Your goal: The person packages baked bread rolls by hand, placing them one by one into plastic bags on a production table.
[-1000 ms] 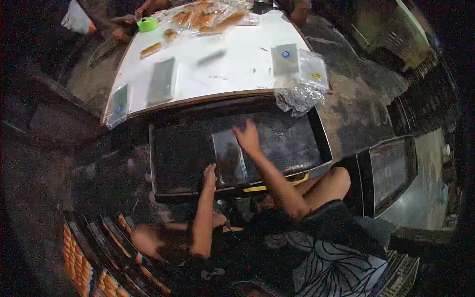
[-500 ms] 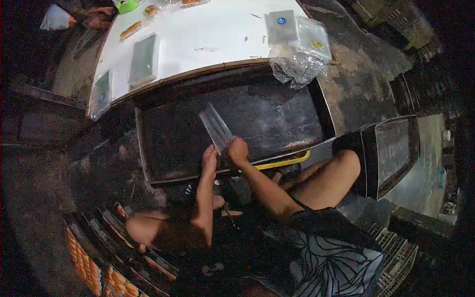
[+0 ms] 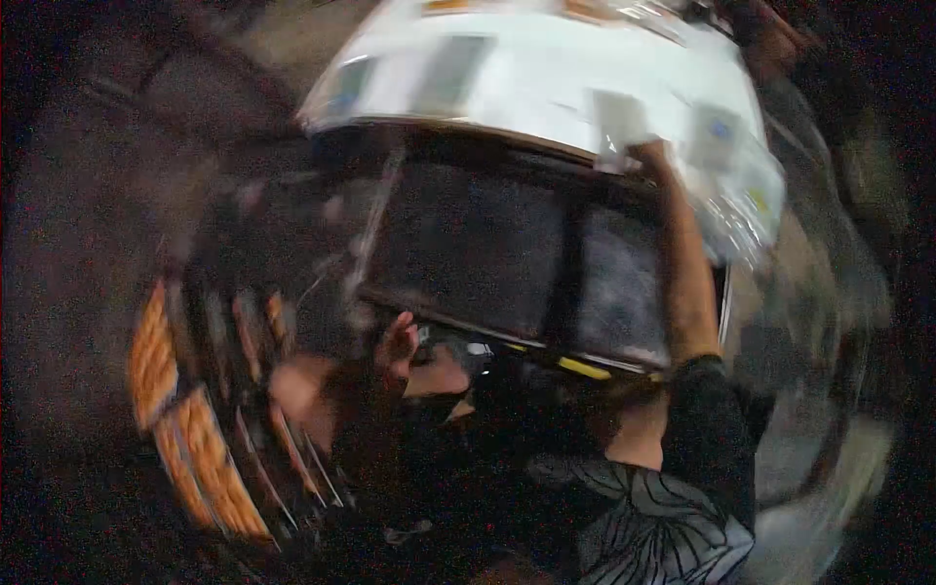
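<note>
My right hand [image 3: 651, 154] reaches out over the near edge of the white table. Its fingers are closed on a stack of clear plastic bags [image 3: 616, 125], which lies at the table's edge. My left hand [image 3: 398, 343] is raised near my knee, at the near rim of the dark tray. It holds nothing, and its fingers look apart, though blurred. The large dark metal tray [image 3: 458, 249] lies in front of me, below the table.
On the white table [image 3: 531, 83] are more plastic bags [image 3: 453, 76] and, at right, a bag stack with a blue mark [image 3: 717, 132]. Trays of browned bread [image 3: 210, 458] stand at my left. A yellow edge [image 3: 585, 368] shows under the dark tray. At upper right is another person's arm [image 3: 780, 44].
My right hand has moved forward and right with the bags, from over the tray to the table. My left hand has let go and drawn back. The view has turned and blurred.
</note>
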{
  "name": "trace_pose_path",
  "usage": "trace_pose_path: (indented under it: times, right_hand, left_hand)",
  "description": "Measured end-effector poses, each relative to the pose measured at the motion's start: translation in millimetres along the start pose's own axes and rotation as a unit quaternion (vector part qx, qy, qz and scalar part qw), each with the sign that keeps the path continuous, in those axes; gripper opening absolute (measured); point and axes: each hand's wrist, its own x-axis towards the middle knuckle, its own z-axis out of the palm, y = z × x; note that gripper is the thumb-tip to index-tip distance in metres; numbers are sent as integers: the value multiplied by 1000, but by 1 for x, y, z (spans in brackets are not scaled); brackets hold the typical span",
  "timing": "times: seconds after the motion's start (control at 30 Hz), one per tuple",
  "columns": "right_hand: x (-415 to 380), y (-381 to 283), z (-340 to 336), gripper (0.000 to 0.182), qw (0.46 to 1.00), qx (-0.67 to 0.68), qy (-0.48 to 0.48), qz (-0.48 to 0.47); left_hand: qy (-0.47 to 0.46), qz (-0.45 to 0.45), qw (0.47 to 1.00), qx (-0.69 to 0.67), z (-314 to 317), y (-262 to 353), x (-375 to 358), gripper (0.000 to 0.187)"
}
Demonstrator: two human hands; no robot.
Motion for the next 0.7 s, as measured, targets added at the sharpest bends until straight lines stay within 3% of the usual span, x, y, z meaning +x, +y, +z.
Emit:
trace_pose_path:
  times: [0.03, 0.07, 0.1, 0.13, 0.17, 0.2, 0.23, 0.27, 0.33, 0.4, 0.47, 0.53, 0.63, 0.7]
  right_hand:
    - [14, 12, -7, 17, 971, -204, -18, -127]
    - [27, 20, -14, 19, 905, -347, 5, -246]
    - [36, 16, -9, 37, 941, -331, 64, 5]
    - [49, 21, -7, 58, 909, -307, 120, 256]
    - [48, 11, 23, 68, 814, -437, 291, 250]
    - [16, -66, 54, 68, 818, -414, 300, 264]
    - [19, -78, 67, 71, 852, -396, 283, 195]
    - [14, -74, 93, 71, 814, -468, 328, 99]
    - [20, -40, 130, 69, 780, -508, 361, -58]
    - [-30, -109, 170, 69, 817, -512, 258, -57]
    - [-53, -130, 200, 57, 886, -399, 154, -181]
    - [-79, -117, 239, 60, 911, -298, 107, -265]
    - [-137, -182, 269, 57, 913, -326, 29, -242]
    - [-153, -200, 278, 50, 948, -208, -56, -233]
  left_hand:
    - [59, 15, 998, 16, -23, 17, -24, 41]
    - [121, 29, 992, 34, -39, 41, -55, 40]
    - [184, 37, 981, 58, -54, 64, -87, 38]
    - [245, 40, 965, 89, -66, 83, -119, 37]
    - [305, 34, 944, 121, -80, 96, -146, 36]
    - [358, 22, 921, 152, -94, 105, -167, 35]
    - [405, -35, 892, 199, -107, 114, -175, 33]
    - [444, -84, 858, 243, -122, 116, -192, 32]
    - [475, -71, 843, 241, -159, 109, -219, 33]
    - [497, -51, 803, 324, -184, 118, -241, 36]
    - [492, -67, 762, 416, -232, 103, -234, 38]
    - [477, -71, 736, 475, -263, 110, -206, 39]
    - [427, -33, 749, 507, -335, 90, -148, 44]
    - [396, -12, 741, 543, -394, 54, -116, 45]
